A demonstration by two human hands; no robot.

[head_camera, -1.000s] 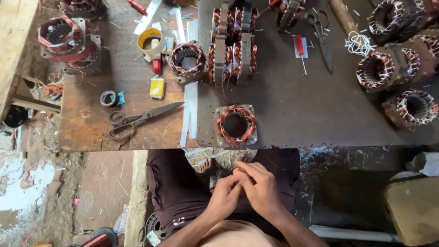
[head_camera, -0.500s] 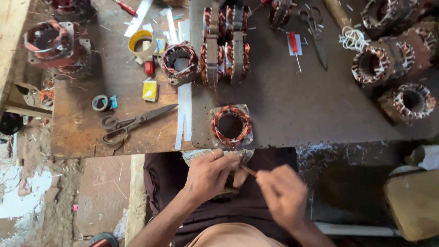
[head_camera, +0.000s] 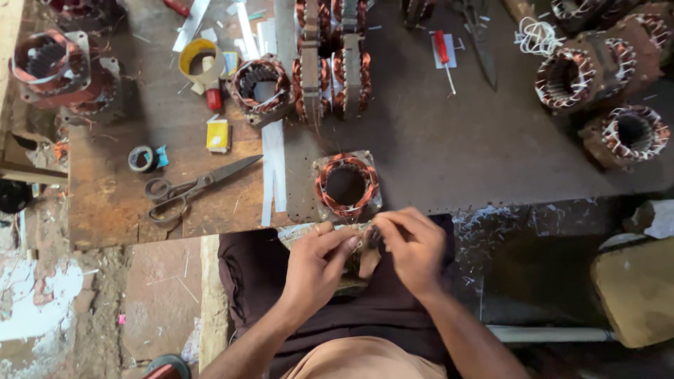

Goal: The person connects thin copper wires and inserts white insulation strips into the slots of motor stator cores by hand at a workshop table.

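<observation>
My left hand [head_camera: 317, 268] and my right hand [head_camera: 414, 247] meet over my lap, just below the workbench edge. Both pinch a small motor stator [head_camera: 351, 242] with pale windings that rests on my dark-clothed legs; most of it is hidden by my fingers. A thin wire or strand seems to run between the fingertips. Directly above them, on the bench, stands a square stator with copper coils [head_camera: 345, 184].
The workbench [head_camera: 435, 154] carries scissors [head_camera: 196, 186], a small tape roll [head_camera: 142, 158], a yellow tape roll [head_camera: 198, 57], white paper strips [head_camera: 272, 175], a red screwdriver [head_camera: 442, 50] and several wound stators [head_camera: 583, 74]. Rough floor lies to the left.
My hands pulled apart half a second ago, the right one drawing away to the right, and have now come back together on the stator in my lap. The view has shifted slightly.
</observation>
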